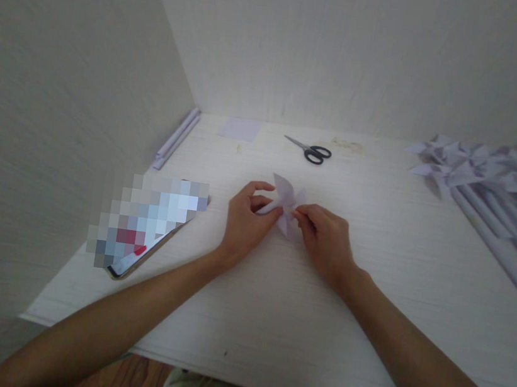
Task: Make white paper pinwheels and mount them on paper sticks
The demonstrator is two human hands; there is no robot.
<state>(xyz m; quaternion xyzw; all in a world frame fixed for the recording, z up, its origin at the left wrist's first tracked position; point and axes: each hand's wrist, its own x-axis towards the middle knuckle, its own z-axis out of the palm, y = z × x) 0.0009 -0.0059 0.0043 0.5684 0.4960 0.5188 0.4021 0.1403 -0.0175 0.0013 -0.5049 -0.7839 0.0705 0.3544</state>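
Observation:
A small folded white paper pinwheel (pixel 286 202) sits at the middle of the white table (pixel 270 322), held between both hands. My left hand (pixel 246 222) pinches its left flap with thumb and fingers. My right hand (pixel 325 239) pinches the pinwheel's centre from the right. Part of the paper is hidden behind my fingers.
Black-handled scissors (pixel 310 150) lie at the back. A phone (pixel 150 223) lies at the left. A small paper square (pixel 239 129) and rolled paper sticks (pixel 177 138) rest near the back left wall. Several finished pinwheels on paper sticks (pixel 483 185) lie at the right.

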